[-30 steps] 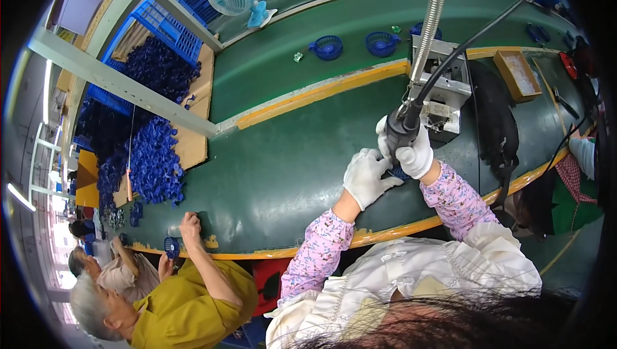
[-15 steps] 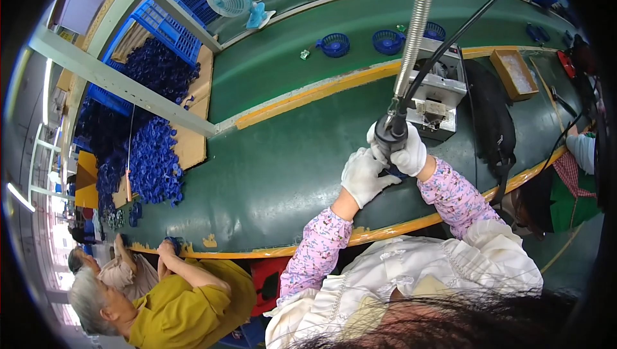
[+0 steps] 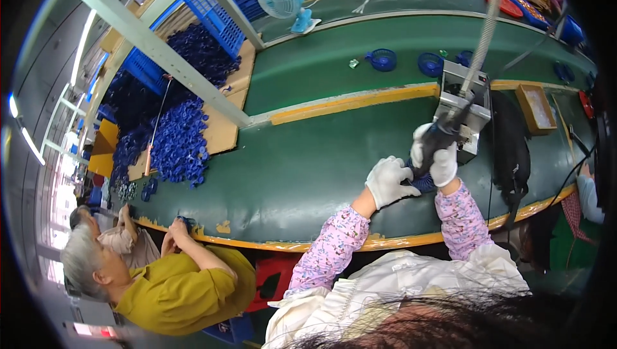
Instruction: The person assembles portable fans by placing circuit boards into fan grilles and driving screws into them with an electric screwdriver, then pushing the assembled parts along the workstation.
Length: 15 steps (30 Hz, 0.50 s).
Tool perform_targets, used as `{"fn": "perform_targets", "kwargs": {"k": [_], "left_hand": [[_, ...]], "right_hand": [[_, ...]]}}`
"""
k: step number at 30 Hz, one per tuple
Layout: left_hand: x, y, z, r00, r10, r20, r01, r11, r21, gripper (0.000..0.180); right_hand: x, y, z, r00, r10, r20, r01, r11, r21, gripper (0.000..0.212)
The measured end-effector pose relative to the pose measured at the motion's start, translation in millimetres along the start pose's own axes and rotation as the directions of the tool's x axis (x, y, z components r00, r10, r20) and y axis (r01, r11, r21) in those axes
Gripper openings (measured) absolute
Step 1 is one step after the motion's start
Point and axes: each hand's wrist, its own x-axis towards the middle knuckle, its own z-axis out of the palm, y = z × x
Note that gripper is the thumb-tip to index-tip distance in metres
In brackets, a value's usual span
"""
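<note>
My right hand, in a white glove, is wrapped round a black electric screwdriver. The tool tilts and hangs from a coiled metal spring. White-gloved too, my left hand grips the edge of a round, ribbed dark blue plastic part on the green table. The screwdriver's lower end is over this part; its tip is hidden by my hands. Just beyond my right hand stands a metal box-like machine.
A large heap of blue plastic parts lies at left on cardboard. Blue round baskets sit on the green conveyor. To the right are a black bag and an open carton. A co-worker in a mustard top works at left.
The view has shifted, so the scene sits further right. The screwdriver has gone from near upright to tilted, and more of the blue part shows between my hands.
</note>
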Motion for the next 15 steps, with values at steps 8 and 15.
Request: {"fn": "perform_targets", "kwargs": {"k": [8, 15], "left_hand": [[-3, -2, 3, 0.999, 0.035, 0.001, -0.035, 0.999, -0.003, 0.031], [-1, -33, -18, 0.768, -0.357, -0.532, 0.387, 0.920, -0.059, 0.027]], "right_hand": [[-10, -17, -6, 0.966, -0.248, -0.077, 0.250, 0.968, 0.025, 0.080], [-11, -40, 1, 0.962, -0.231, -0.147, 0.229, 0.973, -0.033, 0.039]]}}
